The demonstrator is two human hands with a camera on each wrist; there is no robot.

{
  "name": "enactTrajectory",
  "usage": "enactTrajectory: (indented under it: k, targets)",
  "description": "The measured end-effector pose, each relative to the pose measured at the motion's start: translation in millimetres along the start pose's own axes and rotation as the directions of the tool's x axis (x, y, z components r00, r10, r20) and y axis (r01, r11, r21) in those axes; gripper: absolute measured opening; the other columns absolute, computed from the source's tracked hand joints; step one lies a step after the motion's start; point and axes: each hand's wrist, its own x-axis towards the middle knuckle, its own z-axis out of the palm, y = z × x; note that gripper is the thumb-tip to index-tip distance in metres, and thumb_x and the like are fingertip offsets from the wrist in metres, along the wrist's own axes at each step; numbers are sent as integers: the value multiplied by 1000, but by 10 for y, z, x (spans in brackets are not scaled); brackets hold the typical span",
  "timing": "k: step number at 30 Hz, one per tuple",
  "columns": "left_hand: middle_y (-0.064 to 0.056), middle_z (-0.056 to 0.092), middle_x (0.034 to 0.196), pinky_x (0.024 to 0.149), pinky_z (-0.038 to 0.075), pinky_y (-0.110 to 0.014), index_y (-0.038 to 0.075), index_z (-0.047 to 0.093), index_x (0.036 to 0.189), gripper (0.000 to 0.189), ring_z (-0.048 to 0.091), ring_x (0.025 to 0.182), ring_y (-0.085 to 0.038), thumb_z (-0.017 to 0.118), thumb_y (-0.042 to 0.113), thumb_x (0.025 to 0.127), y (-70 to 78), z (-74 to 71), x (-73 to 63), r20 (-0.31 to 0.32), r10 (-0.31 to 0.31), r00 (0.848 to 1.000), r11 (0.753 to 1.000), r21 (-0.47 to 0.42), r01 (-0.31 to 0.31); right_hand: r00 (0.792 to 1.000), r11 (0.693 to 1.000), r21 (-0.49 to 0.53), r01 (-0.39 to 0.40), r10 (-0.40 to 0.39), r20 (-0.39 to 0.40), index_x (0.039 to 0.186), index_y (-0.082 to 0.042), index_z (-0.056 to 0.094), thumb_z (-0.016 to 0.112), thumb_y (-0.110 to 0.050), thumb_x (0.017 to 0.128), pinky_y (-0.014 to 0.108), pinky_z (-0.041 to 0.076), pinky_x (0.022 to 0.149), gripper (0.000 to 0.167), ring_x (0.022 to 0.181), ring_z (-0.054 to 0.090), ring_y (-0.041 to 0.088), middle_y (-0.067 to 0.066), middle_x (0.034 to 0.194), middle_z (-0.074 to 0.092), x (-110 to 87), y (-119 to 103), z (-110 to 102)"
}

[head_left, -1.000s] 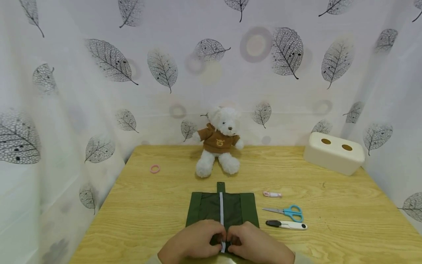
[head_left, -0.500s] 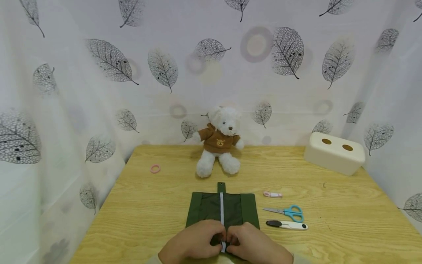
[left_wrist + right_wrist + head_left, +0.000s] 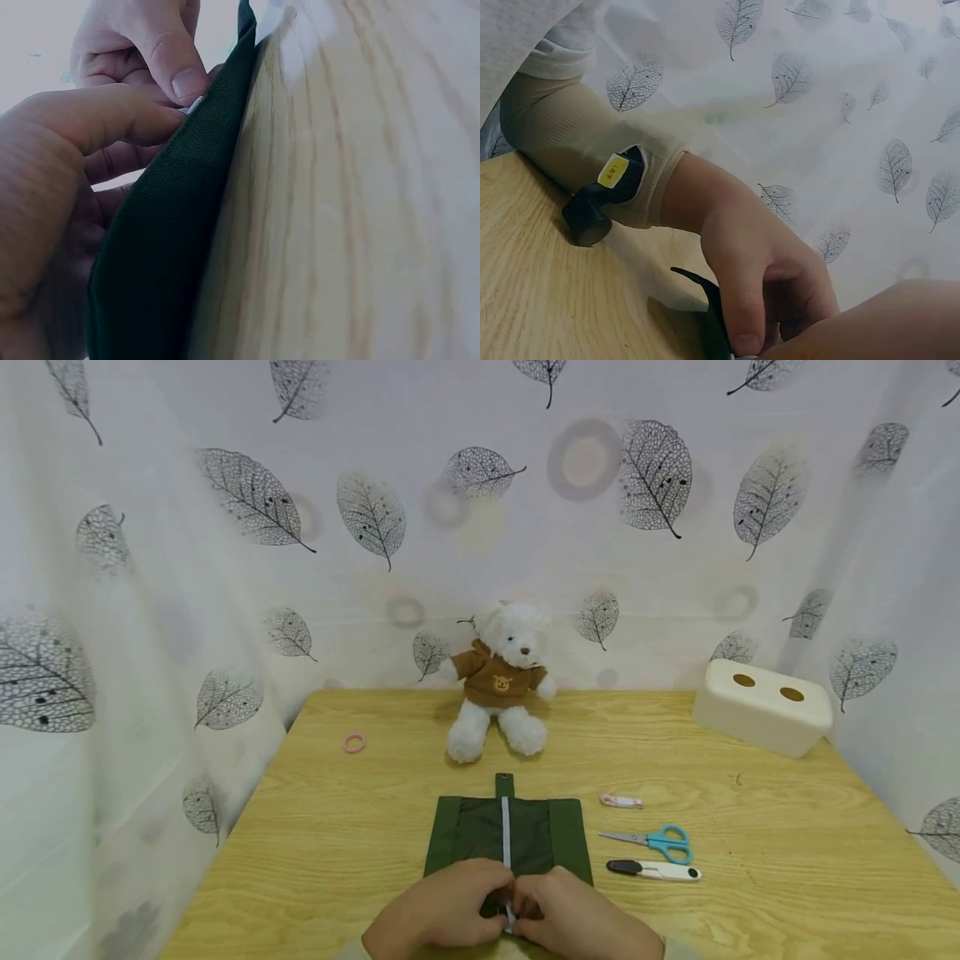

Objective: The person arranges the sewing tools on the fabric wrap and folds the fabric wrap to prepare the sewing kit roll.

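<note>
The green cloth [image 3: 528,839] lies flat near the close edge of the surface [image 3: 322,852], about the middle, its snap tab pointing away from the person. A grey strip [image 3: 506,831] runs down its centre and disappears between the two hands. Their left hand [image 3: 450,906] has thumb and fingers curled in, pinching the cloth by its near edge; the right hand [image 3: 577,914] meets it from the other side, pinching at the same spot, the two sets of fingertips practically together. Down low, from the left wrist, you can see that edge tipped up off the wood, with a small pale bit poking out at the thumbs; I can't make out what it is.

Just to the right of the cloth there's a little pink bundle [image 3: 621,801], then blue-handled scissors [image 3: 663,843], then a black-and-white tool [image 3: 654,870] nearest the person. Behind the cloth sits a white teddy bear [image 3: 498,685] in a brown hoodie, with a pink ring [image 3: 354,743] well off to its left. A cream box [image 3: 761,706] with two round holes stands at the far right corner, and a leaf-printed curtain [image 3: 525,552] hangs behind everything.
</note>
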Motion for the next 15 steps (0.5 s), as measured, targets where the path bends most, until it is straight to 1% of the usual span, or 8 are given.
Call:
enactTrajectory:
  k: [5,9,13,15]
  targets:
    - [17,62,106,84,49,-17,23,68,111,15,56,95,5,66,20,96,0,15,12,9,13,1000,1000,4,-13,996,996,22,85,-85,25,97,-22,71,66,-27,100,16,51,60,8,71,60,-8,-21,84,66,-51,89,-44]
    - [16,63,112,87,50,-19,20,69,116,20,57,102,3,61,16,99,-1,-7,5,24,20,1000,1000,11,-20,992,992,3,129,-129,-5,99,-20,72,66,-25,100,16,51,61,8,72,60,-8,-20,87,66,-98,168,-125]
    - [15,63,113,87,50,-19,21,70,116,18,58,104,3,59,16,102,-15,-42,15,34,26,999,999,34,-27,994,995,-60,82,-86,-67,96,-19,72,69,-24,97,17,51,61,6,72,58,-7,-20,84,65,-157,225,-271]
    - [16,62,112,88,50,-19,22,71,115,18,57,104,2,60,16,102,-22,-58,24,32,25,999,998,61,-27,994,995,-101,27,-37,-99,95,-20,71,71,-25,96,19,51,62,5,72,57,-6,-21,84,63,-197,250,-359]
